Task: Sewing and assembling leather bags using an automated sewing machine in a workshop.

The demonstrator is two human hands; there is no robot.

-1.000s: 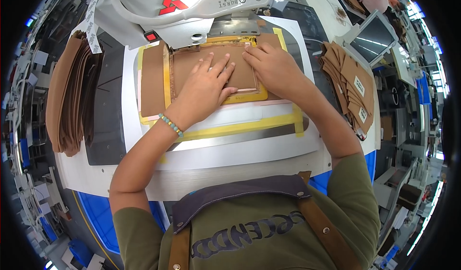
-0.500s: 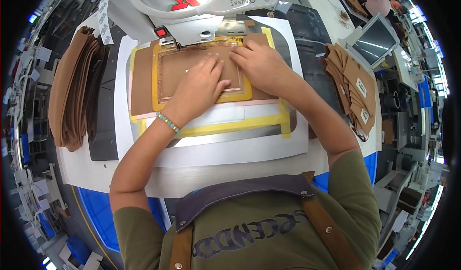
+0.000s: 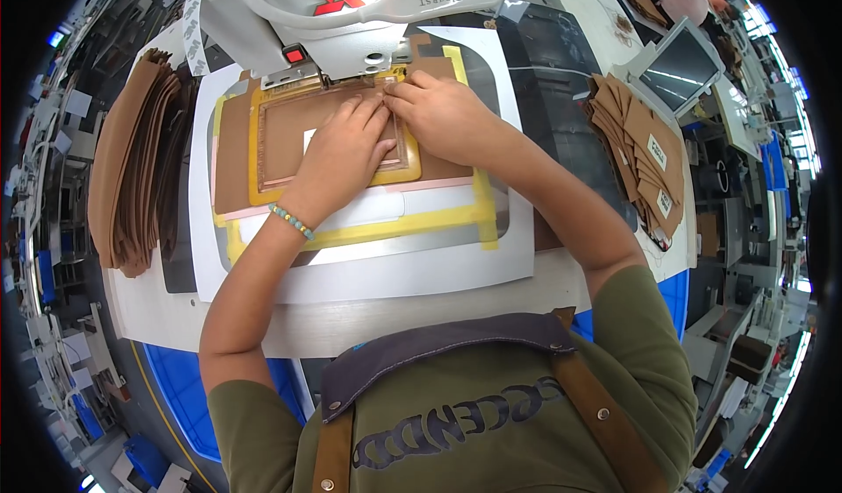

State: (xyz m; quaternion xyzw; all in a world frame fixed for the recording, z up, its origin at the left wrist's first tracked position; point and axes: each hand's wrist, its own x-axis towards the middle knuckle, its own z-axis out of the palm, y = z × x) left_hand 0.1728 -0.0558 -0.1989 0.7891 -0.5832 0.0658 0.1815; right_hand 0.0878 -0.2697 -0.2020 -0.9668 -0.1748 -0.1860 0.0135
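Note:
My left hand lies flat with fingers outstretched on the brown fabric inside a yellow rectangular frame. My right hand bends its fingers together at the frame's upper right corner. What its fingertips press or pinch is hidden. The frame rests on a white sheet edged with yellow tape. Directly above the frame's far edge sits the head of a white sewing machine, its needle area close to my left fingertips. A small white patch shows beside my left hand.
A tall stack of folded brown fabric pieces stands at the left. More brown pieces with white labels lie fanned at the right, beside a tilted screen. Blue bins sit below the table edge.
The yellow frame, fabric and white sheet have slid to the left under the machine head. Both my hands have moved left with them. More of the white patch shows now.

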